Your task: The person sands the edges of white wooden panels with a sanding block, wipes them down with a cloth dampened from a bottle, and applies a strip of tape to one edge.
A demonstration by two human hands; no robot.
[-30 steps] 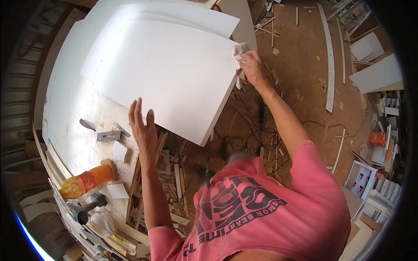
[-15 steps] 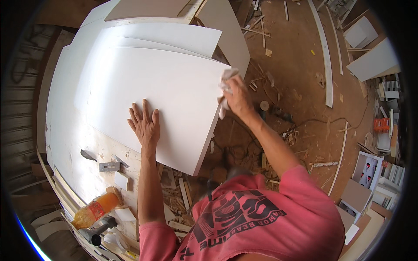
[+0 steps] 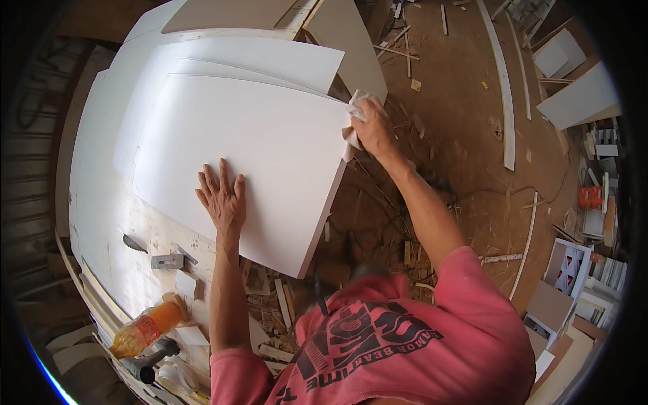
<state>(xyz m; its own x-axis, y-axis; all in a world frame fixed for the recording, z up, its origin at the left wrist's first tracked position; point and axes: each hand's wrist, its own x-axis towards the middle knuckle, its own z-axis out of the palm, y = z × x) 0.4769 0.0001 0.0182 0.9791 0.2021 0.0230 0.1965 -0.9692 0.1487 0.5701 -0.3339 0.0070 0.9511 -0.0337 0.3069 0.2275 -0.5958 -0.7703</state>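
A large white panel (image 3: 283, 162) lies over the worktable, its thick right edge sticking out past the table. Flat on its face rests my left hand (image 3: 224, 202), fingers spread. My right hand (image 3: 375, 131) grips a crumpled whitish cloth (image 3: 354, 125) and holds it against the panel's edge near the far right corner. Part of the cloth hangs down over that edge. Beneath the panel, further white sheets (image 3: 297, 61) show at the far side.
On the worktable (image 3: 128, 270), near left, are a metal hinge-like plate (image 3: 167, 262), an orange drink bottle (image 3: 148, 329), a dark-handled tool (image 3: 150, 361) and a curved blade (image 3: 134, 243). Wood strips (image 3: 503, 101) and scraps litter the brown floor. Boards and offcuts (image 3: 580, 94) are piled at right.
My right hand with the cloth has shifted slightly along the panel's edge, toward the far right corner. My left hand stays pressed on the panel in nearly the same place.
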